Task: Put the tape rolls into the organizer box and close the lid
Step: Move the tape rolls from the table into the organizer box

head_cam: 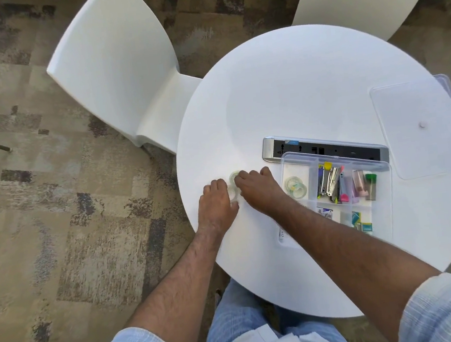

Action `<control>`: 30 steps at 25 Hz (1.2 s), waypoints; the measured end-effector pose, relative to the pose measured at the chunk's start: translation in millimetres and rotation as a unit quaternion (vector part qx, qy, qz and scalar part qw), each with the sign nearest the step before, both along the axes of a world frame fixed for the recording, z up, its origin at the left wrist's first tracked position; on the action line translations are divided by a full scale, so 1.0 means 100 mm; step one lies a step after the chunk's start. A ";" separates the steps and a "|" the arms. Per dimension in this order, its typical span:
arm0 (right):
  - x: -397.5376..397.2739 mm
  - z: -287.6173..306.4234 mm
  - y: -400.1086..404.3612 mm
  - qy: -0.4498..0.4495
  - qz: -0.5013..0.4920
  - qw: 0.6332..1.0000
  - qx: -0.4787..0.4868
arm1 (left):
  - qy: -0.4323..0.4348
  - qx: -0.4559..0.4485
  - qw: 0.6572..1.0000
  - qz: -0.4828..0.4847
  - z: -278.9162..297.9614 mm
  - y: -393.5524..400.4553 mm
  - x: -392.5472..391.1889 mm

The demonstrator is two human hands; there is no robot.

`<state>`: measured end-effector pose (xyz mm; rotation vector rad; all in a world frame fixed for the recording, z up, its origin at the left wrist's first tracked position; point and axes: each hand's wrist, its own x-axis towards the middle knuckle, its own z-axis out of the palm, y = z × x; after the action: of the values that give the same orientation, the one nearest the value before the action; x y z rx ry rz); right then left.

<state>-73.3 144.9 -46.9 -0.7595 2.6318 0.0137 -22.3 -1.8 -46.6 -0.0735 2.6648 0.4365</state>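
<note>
Both hands were down on the round white table point(306, 78), close together near its left edge. The left hand point(216, 199) and right hand point(259, 189) almost met, fingers curled over loose tape rolls point(234, 177) lying between them. One clear roll showed just past the right fingertips; a second seemed to lie under the left thumb, blurred and mostly covered. Whether either hand had actually closed on a roll could not be told: the fingers hid the contact.

The organizer box point(384, 209) sat open to the right of the right hand, under the forearm. Its nearest compartment, just beside the right wrist, already held stored tape rolls point(295, 187). Compartments further right held staplers point(331, 182) and other small stationery. The clear lid point(414, 128) lay flat on the table well beyond the box, far right of both hands. A power strip point(325, 147) lay touching the box's far side.

Judged step: gathering the last loose rolls, partway through loading. Lid not yet on.

Next move, by my reckoning: secure a grip on each roll, carry them rightward to the tape compartment, and drop them beside those already there. The rolls are thin and transparent, so pinching by the rim should serve better than from flat above. Afterwards the right hand must reach far right for the lid.
</note>
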 end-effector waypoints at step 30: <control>-0.01 0.51 1.49 0.055 -0.225 0.946 -0.225 | 0.067 0.135 0.987 -0.050 0.34 1.34 -0.09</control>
<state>-74.4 294.1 3.6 -0.2688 2.8894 -0.7097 -31.4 131.9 -12.2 0.1776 2.6959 0.7890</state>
